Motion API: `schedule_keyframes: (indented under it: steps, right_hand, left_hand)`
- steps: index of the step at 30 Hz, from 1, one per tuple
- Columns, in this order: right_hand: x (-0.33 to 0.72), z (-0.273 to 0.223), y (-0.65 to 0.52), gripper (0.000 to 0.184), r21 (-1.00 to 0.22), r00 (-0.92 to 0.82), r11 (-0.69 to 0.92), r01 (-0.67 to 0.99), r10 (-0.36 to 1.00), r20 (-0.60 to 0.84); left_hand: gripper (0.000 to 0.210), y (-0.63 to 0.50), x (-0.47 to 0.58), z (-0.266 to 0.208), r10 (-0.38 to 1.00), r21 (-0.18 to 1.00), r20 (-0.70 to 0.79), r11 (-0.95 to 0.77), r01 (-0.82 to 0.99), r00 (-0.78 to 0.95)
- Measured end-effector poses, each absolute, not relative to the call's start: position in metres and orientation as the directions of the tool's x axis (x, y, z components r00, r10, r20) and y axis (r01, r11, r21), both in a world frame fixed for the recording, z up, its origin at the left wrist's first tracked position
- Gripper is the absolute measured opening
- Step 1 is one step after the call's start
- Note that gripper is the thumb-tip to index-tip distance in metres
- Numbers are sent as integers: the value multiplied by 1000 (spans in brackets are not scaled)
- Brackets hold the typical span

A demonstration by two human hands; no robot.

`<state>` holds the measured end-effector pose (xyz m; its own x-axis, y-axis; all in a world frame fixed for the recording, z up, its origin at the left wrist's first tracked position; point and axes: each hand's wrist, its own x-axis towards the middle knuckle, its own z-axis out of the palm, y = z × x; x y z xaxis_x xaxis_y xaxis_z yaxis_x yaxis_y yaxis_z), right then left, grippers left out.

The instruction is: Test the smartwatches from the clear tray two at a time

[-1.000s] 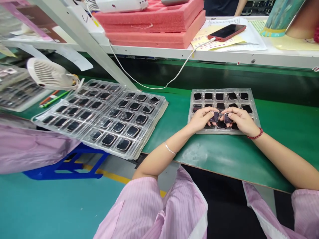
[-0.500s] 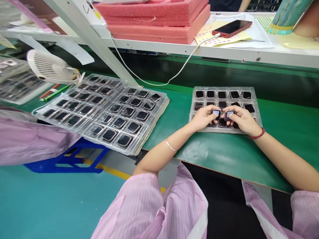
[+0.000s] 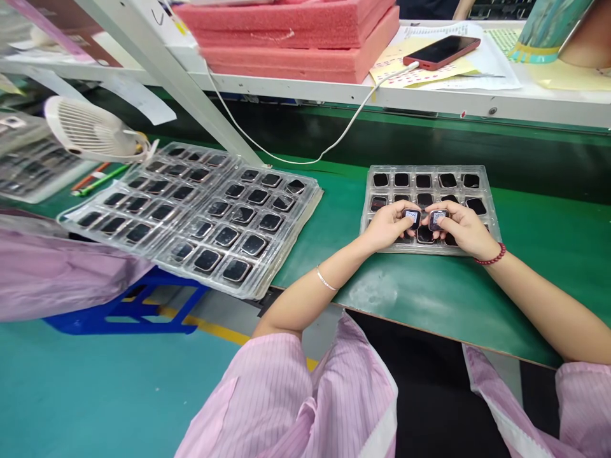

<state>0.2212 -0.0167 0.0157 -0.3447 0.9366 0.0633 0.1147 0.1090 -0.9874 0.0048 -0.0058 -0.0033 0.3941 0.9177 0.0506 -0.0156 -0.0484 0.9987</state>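
Note:
My left hand (image 3: 386, 225) grips a small square smartwatch body (image 3: 411, 219) between thumb and fingers. A second smartwatch body (image 3: 438, 219), much like it, is pinched in my right hand (image 3: 461, 228). Both have a lit face with a pale, code-like pattern, partly under my thumbs. The two are held side by side, close together, above a clear plastic tray (image 3: 387, 249). Dark square watch bodies (image 3: 424, 181) sit in rows in that tray's pockets; my hands hide some of them.
More clear trays (image 3: 262, 289) of watch bodies lie to the left. Beyond them are a white fan (image 3: 88, 130) and pens (image 3: 101, 180). A shelf (image 3: 329, 89) above carries red foam blocks (image 3: 296, 60) and a phone (image 3: 442, 52); its white cable (image 3: 344, 135) hangs down. A blue stool (image 3: 186, 312) stands below.
The view has shifted slightly, so the scene sits a little further left. Both hands keep hold of the same two watch bodies, with almost no change in pose.

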Motion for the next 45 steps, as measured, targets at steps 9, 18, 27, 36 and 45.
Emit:
schedule_keyframes:
  steps: [9,18,27,36,45]
  right_hand:
    - [220,16,-18,37,-986,-340,112,120,938,65]
    - [221,17,-18,38,-988,-344,109,106,937,66]
    - [220,12,-18,45,-976,-345,185,112,929,136]
    - [220,16,-20,31,-981,-322,135,136,943,85]
    - [219,16,-20,35,-978,-359,163,131,927,107]
  left_hand:
    - [24,-7,5,-2,918,999,47,-40,-26,393]
    - [23,-7,5,-2,918,999,48,-49,-7,393]
    - [41,-4,7,-9,917,993,117,-101,-63,381]
    - [24,-4,6,-8,926,998,66,-63,-21,372]
    - [32,-6,7,-4,941,995,103,-93,-46,324]
